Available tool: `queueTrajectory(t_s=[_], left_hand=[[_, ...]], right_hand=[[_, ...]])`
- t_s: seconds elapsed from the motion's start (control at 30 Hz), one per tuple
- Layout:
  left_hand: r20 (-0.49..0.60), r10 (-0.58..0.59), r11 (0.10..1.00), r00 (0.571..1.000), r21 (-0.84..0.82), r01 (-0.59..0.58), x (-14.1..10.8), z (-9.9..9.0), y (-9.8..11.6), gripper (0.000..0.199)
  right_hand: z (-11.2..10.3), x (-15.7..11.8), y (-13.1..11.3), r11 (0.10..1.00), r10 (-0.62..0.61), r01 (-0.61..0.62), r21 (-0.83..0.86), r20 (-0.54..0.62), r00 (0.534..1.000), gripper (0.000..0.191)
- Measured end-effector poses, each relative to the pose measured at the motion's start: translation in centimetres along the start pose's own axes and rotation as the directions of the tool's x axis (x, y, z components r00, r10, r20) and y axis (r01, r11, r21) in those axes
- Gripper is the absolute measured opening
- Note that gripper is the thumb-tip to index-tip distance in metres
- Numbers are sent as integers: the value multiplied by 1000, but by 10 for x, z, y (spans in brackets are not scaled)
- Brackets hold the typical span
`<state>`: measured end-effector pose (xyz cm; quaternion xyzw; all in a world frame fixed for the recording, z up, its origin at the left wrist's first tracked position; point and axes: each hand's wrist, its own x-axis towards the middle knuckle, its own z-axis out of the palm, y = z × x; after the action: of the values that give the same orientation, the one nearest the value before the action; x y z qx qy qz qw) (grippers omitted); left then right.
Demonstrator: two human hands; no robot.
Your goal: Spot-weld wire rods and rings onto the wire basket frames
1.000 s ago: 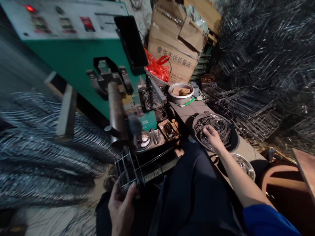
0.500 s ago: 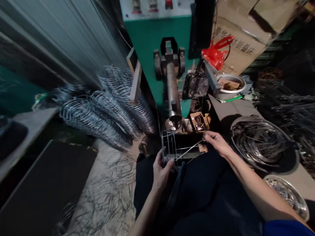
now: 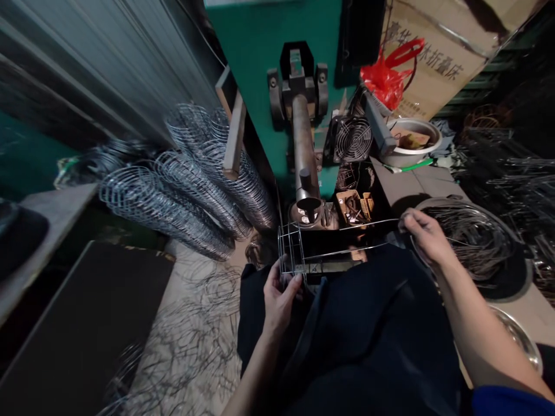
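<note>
My left hand [image 3: 280, 292] grips the near end of a small wire frame [image 3: 291, 249] held over my lap, just below the round electrode arm [image 3: 303, 156] of the green welding machine [image 3: 277, 63]. My right hand [image 3: 422, 234] pinches the right end of thin straight wires [image 3: 368, 222] that run from the frame toward a round pan of loose wires [image 3: 472, 242] at my right.
Stacks of coiled wire rings [image 3: 191, 185] lean at the left. A small fan [image 3: 353, 138], a metal bowl [image 3: 411, 144], a red bag [image 3: 384, 81] and a cardboard box [image 3: 437, 52] crowd the bench. Finished wire racks [image 3: 520, 173] pile at the right. Wire scraps litter the floor [image 3: 186, 346].
My right hand left the wire pan, brought a straight wire to the frame, then slid right along it. My head turned left toward the machine and the frame rose under the electrode.
</note>
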<state>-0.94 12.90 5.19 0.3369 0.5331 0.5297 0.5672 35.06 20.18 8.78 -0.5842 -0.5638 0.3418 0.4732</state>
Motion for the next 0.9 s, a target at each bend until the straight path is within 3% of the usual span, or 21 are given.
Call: queueTrajectory(t_s=[0.2,0.47,0.57,0.77,0.9], left_hand=[[14,-9,1000,1000,-13,9,-7,12,0,70],[21,4,1000,1000,14,-4,-4,27,-2,73],[9,-11,999,1000,31,11,-3,28,1,77],[0,6,994,1000,111,-6,-2,12,5,79],[9,-20,999,1000,34,20,-1,12,2,78]], right_hand=[[47,-8,2,986,56,-60,158,29,998,51],[80,-11,21,950,47,-45,309,1,999,50],[79,-6,27,962,45,-41,272,-11,999,54],[48,4,17,998,54,-55,-27,-30,998,61],[59,1,8,988,80,-74,136,-37,996,60]])
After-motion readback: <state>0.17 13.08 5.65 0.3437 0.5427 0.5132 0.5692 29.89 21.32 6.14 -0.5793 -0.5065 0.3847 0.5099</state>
